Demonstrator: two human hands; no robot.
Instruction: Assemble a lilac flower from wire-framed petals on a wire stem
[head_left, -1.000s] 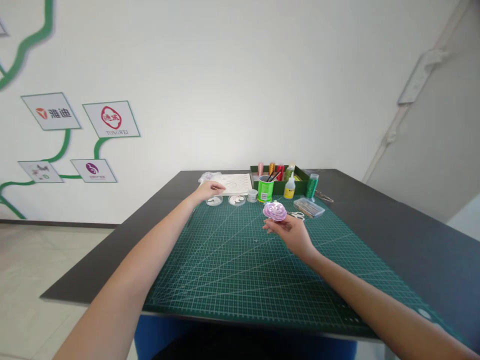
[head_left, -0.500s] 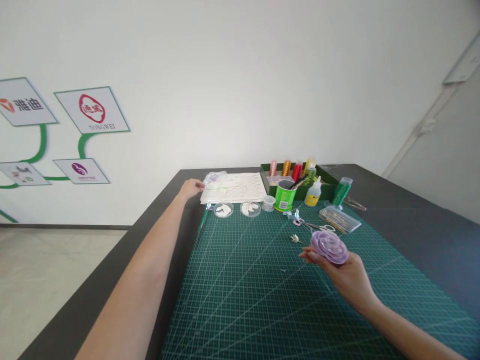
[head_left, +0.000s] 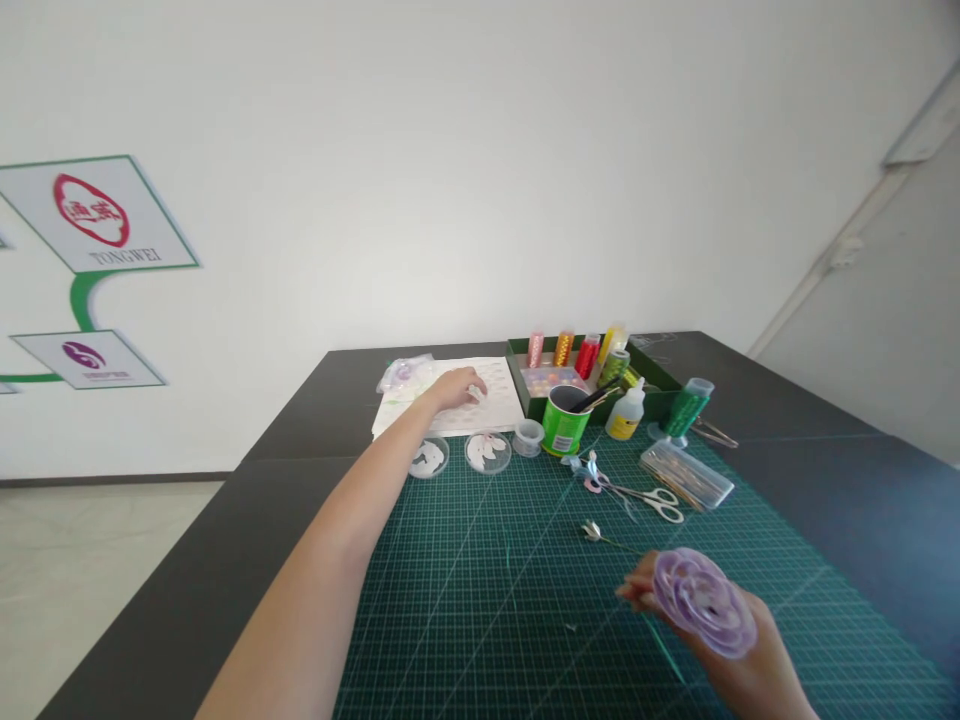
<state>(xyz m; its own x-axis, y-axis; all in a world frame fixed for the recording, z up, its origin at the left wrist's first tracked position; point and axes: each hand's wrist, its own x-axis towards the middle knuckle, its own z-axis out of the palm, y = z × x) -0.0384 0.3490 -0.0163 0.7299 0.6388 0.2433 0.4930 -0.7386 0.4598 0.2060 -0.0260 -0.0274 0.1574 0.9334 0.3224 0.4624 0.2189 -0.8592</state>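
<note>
My right hand (head_left: 769, 655) is closed around the stem of a purple layered fabric flower (head_left: 705, 603), whose bloom faces up over the hand. A thin green strand (head_left: 664, 648) shows below the fingers. Just past the fingertips lies a small white flower bud (head_left: 592, 531) on a thin stem. My left hand (head_left: 455, 388) reaches over the white sheets (head_left: 499, 390), its fingers bent down and together. Something small and pale shows at the fingertips, too small to name. Beside that hand lies a clear plastic bag (head_left: 405, 372) with something purple inside.
Round clear dishes (head_left: 487, 453) of white petals stand at the green cutting mat's (head_left: 465, 600) far edge. Behind are a green can (head_left: 564, 425) with tools, a glue bottle (head_left: 626, 410) and a green tray (head_left: 536, 408) of thread spools. Scissors (head_left: 660, 503) and a clear case (head_left: 686, 475) lie right.
My left hand has moved right from the plastic bag onto the middle of the white sheets. My right hand, still holding the purple flower, is lower and nearer in view. The camera view has shifted.
</note>
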